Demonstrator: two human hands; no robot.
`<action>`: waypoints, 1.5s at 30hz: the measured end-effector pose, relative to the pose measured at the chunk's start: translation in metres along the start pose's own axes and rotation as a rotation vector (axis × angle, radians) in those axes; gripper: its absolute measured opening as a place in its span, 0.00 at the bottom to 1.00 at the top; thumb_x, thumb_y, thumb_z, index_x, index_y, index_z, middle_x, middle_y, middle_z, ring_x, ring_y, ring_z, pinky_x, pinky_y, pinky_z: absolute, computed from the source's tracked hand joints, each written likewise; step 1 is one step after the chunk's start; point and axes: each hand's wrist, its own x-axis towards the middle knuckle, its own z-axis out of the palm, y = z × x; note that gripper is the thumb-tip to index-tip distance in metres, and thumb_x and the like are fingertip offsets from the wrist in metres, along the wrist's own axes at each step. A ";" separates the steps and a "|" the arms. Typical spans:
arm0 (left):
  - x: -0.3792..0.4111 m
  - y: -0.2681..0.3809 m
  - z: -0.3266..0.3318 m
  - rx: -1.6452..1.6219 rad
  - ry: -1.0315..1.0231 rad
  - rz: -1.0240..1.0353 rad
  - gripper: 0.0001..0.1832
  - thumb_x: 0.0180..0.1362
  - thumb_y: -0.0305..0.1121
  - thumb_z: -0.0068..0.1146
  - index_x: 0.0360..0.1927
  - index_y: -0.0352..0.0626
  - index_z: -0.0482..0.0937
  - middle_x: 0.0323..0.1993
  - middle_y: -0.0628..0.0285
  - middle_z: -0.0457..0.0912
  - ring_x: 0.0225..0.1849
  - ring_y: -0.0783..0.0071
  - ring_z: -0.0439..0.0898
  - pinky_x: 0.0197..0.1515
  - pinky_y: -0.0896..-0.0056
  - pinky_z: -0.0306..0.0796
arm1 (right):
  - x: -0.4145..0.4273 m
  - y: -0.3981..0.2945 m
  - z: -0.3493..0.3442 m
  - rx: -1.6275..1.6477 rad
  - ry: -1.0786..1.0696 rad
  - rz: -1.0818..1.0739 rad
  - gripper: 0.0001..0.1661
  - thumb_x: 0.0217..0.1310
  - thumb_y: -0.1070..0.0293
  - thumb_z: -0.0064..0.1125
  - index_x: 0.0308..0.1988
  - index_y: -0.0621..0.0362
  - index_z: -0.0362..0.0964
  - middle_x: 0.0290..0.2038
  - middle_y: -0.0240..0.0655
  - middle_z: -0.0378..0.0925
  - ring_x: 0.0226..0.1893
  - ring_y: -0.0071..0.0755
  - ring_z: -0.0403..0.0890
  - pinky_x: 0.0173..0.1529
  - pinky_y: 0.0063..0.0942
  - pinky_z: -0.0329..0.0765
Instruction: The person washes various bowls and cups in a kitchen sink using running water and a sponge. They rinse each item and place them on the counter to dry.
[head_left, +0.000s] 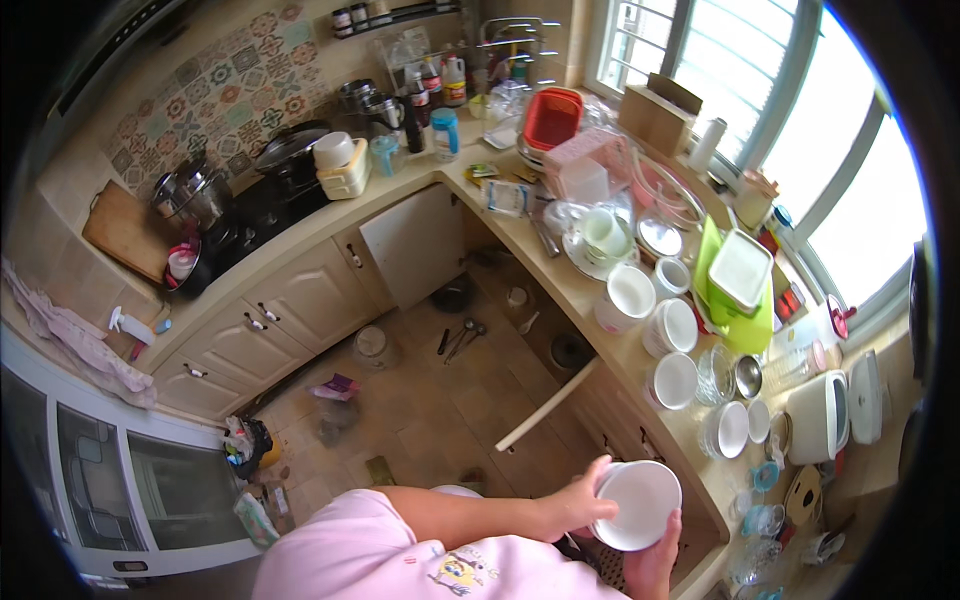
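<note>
Between my two hands is a small stack of white bowls (639, 504), tilted so the inside of the top bowl faces up at me. My left hand (585, 499) grips the left rim, its thumb over the edge. From the lower right, my right hand (654, 559) supports the side and underside; part of it is hidden by the bowls. The stack is held in front of the counter's open lower cabinet (701, 517). On the countertop just beyond stand several more white bowls (675, 380) in a row.
Open cabinet doors (551, 405) (420, 244) jut into the floor space. Ladles (466, 337), a jar (373, 345) and a purple packet (335, 387) lie or stand on the tiled floor (420, 405). Glass bowls (716, 375), green trays (739, 292) and a red basket (553, 120) crowd the counter.
</note>
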 end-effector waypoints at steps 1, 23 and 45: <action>-0.006 0.005 -0.016 -0.043 0.061 0.038 0.47 0.48 0.26 0.50 0.69 0.45 0.37 0.62 0.55 0.57 0.54 0.65 0.68 0.41 0.65 0.75 | 0.011 0.007 0.018 -0.050 -0.051 0.000 0.32 0.65 0.47 0.38 0.59 0.58 0.57 0.55 0.38 0.67 0.56 0.39 0.67 0.61 0.37 0.61; -0.079 0.099 -0.204 -0.634 0.573 0.343 0.39 0.49 0.22 0.47 0.66 0.54 0.48 0.52 0.54 0.64 0.53 0.55 0.70 0.48 0.48 0.75 | 0.186 0.073 0.268 -0.219 -0.797 0.443 0.35 0.62 0.40 0.40 0.58 0.55 0.59 0.54 0.35 0.68 0.57 0.36 0.66 0.60 0.37 0.61; -0.343 0.197 -0.833 -1.306 1.125 1.063 0.24 0.56 0.28 0.41 0.59 0.42 0.63 0.59 0.51 0.67 0.60 0.51 0.66 0.57 0.37 0.63 | 0.241 0.232 0.479 -0.534 -0.386 0.412 0.38 0.61 0.38 0.41 0.66 0.41 0.49 0.66 0.29 0.51 0.64 0.36 0.54 0.59 0.45 0.57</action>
